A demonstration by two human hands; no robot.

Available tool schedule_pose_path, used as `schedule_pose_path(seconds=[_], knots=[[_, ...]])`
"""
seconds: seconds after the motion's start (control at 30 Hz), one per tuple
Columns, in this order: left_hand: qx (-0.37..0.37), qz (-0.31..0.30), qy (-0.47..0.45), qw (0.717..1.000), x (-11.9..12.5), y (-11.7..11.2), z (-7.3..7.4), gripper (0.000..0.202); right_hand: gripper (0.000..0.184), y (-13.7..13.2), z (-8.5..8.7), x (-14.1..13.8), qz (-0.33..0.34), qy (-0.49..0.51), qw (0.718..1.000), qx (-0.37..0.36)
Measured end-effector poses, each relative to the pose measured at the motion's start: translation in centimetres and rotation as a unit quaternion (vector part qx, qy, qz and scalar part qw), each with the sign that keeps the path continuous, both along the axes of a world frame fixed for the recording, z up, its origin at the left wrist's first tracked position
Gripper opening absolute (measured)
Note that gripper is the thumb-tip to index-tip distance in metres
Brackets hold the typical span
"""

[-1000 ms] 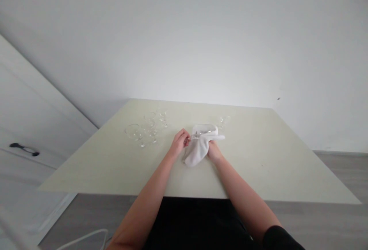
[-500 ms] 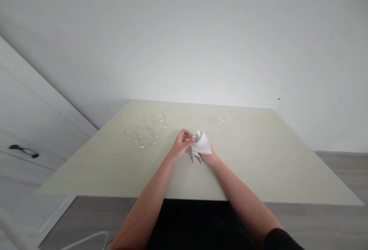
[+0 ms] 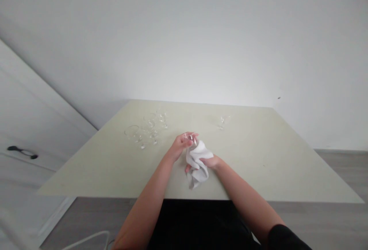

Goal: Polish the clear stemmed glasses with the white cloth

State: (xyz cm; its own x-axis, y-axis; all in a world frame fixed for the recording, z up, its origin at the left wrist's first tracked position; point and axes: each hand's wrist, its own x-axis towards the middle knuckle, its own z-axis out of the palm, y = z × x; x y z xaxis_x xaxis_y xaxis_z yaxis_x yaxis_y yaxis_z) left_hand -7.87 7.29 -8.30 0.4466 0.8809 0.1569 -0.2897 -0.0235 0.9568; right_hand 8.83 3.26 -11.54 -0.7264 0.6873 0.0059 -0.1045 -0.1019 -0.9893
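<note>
My left hand [image 3: 179,143] is closed around a clear drinking glass [image 3: 193,139], its fingers wrapped behind the bowl. A white cloth [image 3: 198,162] hangs below and partly covers the glass's lower part, so whether a stem is there stays hidden. Bunched in my right hand [image 3: 210,161], the cloth lies between the thumb and the fingers, and its loose end dangles toward the near table edge. Both hands are close together above the middle of the table [image 3: 253,173].
Several clear stemmed glasses [image 3: 149,127] stand in a group on the table's left side. One more stemmed glass [image 3: 222,123] is at the back, right of centre. A white wall rises behind, and a white cabinet with a dark handle [image 3: 22,152] is at the left.
My right hand has pulled the cloth down and toward me, so more of it hangs loose. The glass has shifted slightly left in my left hand.
</note>
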Motion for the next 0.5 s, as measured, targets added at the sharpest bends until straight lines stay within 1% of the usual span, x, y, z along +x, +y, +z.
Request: schedule_pose_path(seconds=[0.07,0.1,0.13,0.2,0.23,0.27,0.3,0.37,0.4,0.43,0.47,0.5], knots=[[-0.012,-0.04,-0.042,0.998,0.0,-0.2,0.1,0.082,0.065,-0.2,-0.2,-0.2,0.04,0.013,0.999,-0.02],[-0.017,-0.04,-0.058,0.997,0.1,-0.2,0.1,0.082,0.063,-0.2,-0.2,-0.3,0.032,0.017,0.999,-0.022],[-0.02,-0.026,-0.068,0.997,0.2,-0.2,0.2,0.079,0.06,-0.1,-0.3,-0.4,0.001,0.016,1.0,-0.015],[-0.016,0.021,-0.072,0.997,0.4,-0.2,0.2,0.068,0.053,0.0,-0.4,-0.6,-0.067,0.002,0.998,0.022],[-0.013,0.032,-0.07,0.997,0.4,-0.2,0.2,0.064,0.051,0.0,-0.4,-0.7,-0.088,-0.008,0.995,0.042],[-0.013,0.026,-0.07,0.997,0.5,-0.2,0.3,0.065,0.051,-0.1,-0.5,-0.7,-0.089,-0.017,0.994,0.055],[-0.017,0.004,-0.072,0.997,0.5,-0.2,0.3,0.07,0.053,-0.2,-0.5,-0.7,-0.066,-0.023,0.996,0.057],[-0.029,-0.054,-0.087,0.994,0.5,-0.2,0.3,0.085,0.06,-0.3,-0.6,-0.8,0.006,-0.033,0.998,0.045],[-0.035,-0.067,-0.096,0.993,0.5,-0.2,0.2,0.088,0.062,-0.3,-0.6,-0.9,0.009,-0.045,0.997,0.062],[-0.039,-0.059,-0.102,0.992,0.6,-0.1,0.1,0.087,0.063,-0.2,-0.6,-1.0,-0.011,-0.061,0.993,0.096],[-0.04,-0.032,-0.103,0.993,0.7,0.0,0.0,0.082,0.061,0.0,-0.6,-1.1,-0.059,-0.084,0.984,0.148],[-0.04,0.001,-0.099,0.994,0.7,0.1,0.0,0.075,0.058,0.1,-0.5,-1.2,-0.134,-0.105,0.961,0.217]])
